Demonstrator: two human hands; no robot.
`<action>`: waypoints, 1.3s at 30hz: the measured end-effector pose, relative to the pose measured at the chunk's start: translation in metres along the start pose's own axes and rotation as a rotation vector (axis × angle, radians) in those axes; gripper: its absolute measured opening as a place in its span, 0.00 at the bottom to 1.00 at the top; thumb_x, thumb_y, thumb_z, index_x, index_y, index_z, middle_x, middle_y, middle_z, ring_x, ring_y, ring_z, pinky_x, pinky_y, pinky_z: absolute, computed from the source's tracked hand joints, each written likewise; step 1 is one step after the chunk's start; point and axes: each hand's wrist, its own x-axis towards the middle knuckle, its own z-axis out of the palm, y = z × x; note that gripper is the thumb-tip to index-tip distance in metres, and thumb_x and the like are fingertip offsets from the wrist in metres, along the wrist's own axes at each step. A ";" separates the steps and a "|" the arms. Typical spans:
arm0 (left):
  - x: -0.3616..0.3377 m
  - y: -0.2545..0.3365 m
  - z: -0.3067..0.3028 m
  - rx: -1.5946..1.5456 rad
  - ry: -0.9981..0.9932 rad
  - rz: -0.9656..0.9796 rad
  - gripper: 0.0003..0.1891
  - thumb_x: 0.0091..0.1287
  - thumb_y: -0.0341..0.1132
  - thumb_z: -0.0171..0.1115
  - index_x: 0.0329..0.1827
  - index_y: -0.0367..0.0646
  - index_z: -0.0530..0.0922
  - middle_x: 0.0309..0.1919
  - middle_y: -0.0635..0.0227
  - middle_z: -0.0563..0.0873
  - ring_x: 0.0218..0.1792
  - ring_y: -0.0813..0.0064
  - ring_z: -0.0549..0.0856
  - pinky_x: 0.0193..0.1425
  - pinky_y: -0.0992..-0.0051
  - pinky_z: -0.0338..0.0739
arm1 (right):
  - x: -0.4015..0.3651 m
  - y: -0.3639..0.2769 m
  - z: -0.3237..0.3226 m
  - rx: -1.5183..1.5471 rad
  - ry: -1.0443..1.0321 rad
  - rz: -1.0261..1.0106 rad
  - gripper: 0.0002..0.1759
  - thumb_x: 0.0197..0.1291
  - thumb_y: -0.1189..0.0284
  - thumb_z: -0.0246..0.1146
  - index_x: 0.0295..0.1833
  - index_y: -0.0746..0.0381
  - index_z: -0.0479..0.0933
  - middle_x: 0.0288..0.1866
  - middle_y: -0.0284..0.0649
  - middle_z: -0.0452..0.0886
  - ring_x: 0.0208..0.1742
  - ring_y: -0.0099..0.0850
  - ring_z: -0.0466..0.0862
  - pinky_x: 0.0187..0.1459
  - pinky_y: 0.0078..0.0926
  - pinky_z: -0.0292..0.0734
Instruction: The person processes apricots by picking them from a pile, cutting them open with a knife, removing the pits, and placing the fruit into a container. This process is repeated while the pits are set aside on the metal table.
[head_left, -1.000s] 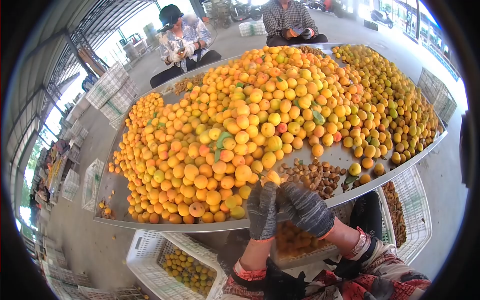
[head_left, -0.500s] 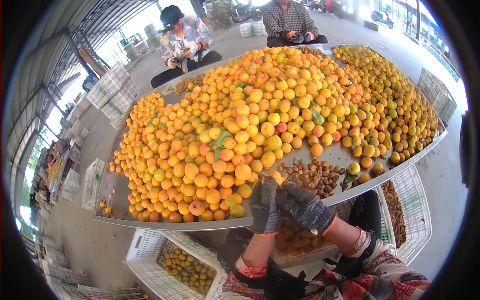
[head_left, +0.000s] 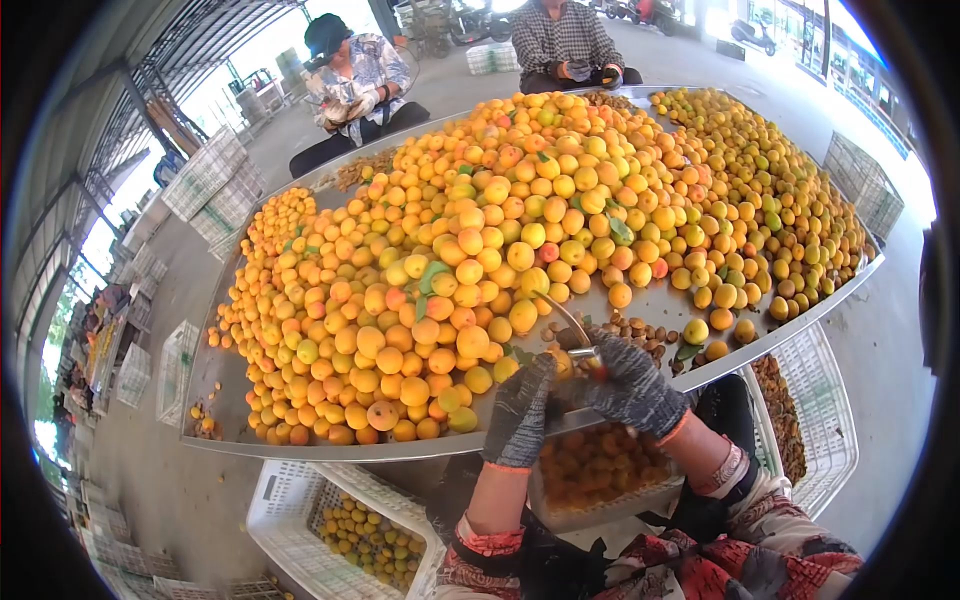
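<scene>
My left hand [head_left: 520, 412], in a dark grey knitted glove, is closed at the near edge of the metal table [head_left: 330, 452]. An apricot [head_left: 562, 364] shows in part at its fingertips, mostly hidden. My gloved right hand [head_left: 634, 388] grips the handle of a thin curved knife [head_left: 566, 318]. Its blade points up and left, towards the fruit. A large heap of orange and yellow apricots [head_left: 440, 280] covers much of the table just beyond my hands. Brown apricot pits [head_left: 640, 332] lie in a patch behind my right hand.
Below the table edge stand a white crate [head_left: 275, 500] with greenish-yellow apricots, a container of orange apricot pieces [head_left: 600, 460] and a white crate [head_left: 825, 400] with brown pits. Two people [head_left: 350, 85] [head_left: 565, 45] sit across the table. Stacked crates [head_left: 210, 180] stand at left.
My hands have moved slightly apart. The right hand has turned, so the knife's curved blade and metal collar now show clearly. The view has shifted a little.
</scene>
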 end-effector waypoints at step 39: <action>0.000 0.010 0.022 -0.709 -0.056 -0.435 0.24 0.68 0.43 0.50 0.62 0.37 0.65 0.49 0.61 0.76 0.51 0.73 0.74 0.53 0.75 0.70 | -0.014 -0.009 -0.004 0.947 0.175 0.312 0.15 0.53 0.73 0.63 0.47 0.61 0.70 0.26 0.31 0.74 0.21 0.21 0.75 0.19 0.17 0.69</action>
